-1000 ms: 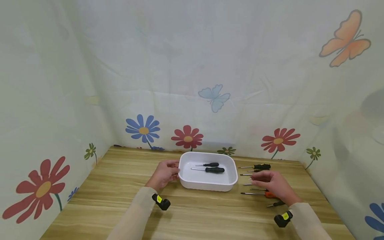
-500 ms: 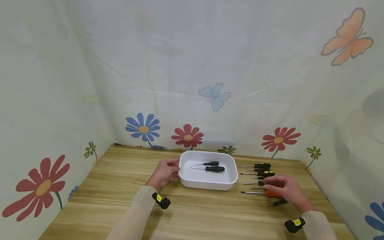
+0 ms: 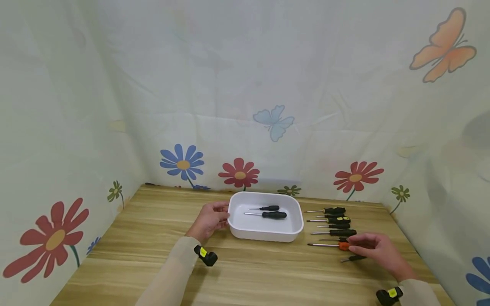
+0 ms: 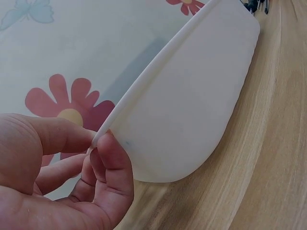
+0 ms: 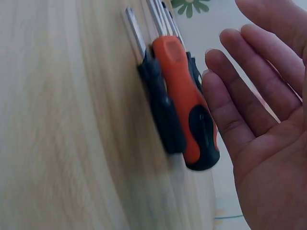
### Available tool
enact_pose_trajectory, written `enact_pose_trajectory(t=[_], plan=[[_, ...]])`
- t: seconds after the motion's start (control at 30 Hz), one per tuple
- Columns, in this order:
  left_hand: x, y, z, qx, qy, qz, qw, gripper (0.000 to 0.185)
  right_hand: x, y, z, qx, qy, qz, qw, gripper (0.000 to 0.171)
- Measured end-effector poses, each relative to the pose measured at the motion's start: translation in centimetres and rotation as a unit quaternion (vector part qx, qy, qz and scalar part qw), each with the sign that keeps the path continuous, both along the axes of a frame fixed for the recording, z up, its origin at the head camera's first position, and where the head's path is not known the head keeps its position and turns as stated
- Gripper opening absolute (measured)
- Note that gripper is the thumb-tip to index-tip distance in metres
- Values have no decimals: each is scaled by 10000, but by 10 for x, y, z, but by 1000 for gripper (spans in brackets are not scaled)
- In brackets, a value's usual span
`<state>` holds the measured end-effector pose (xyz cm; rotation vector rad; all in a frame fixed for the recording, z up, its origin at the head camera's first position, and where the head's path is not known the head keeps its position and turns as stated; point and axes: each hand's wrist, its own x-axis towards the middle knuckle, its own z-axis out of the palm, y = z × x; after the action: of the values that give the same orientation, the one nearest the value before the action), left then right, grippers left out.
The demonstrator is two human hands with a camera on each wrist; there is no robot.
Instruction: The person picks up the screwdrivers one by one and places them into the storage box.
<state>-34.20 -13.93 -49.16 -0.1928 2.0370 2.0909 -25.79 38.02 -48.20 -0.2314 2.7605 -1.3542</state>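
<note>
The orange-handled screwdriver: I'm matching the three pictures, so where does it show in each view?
Head: the orange-handled screwdriver lies low right on the table, just left of the right hand.
Left wrist: not in it; only the white tray and left hand.
Right wrist: centre, beside the open fingers.
Shared landmark: the wooden table.

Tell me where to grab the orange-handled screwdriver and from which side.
Grip the orange-handled screwdriver by its thick handle, probably from above with the right hand, which hovers open beside it. It lies flat on the table, shaft towards the white tray, and a small black screwdriver lies close alongside, so a side approach looks cramped.
</note>
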Motion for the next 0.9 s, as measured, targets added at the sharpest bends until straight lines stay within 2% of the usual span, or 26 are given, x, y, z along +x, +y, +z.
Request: enact_pose_trajectory(t=[0.37, 0.67, 0.9], plan=[[1, 0, 1, -16, 16, -9, 10000, 46, 8, 19, -1, 728, -2, -104, 9973, 35], [-1, -1, -1, 12, 64, -55, 10000, 46, 10, 33, -10, 666, 236, 61, 9975, 30], [0, -2, -1, 24, 24, -41, 10000, 47, 11, 36, -13, 658, 16, -46, 9978, 33]])
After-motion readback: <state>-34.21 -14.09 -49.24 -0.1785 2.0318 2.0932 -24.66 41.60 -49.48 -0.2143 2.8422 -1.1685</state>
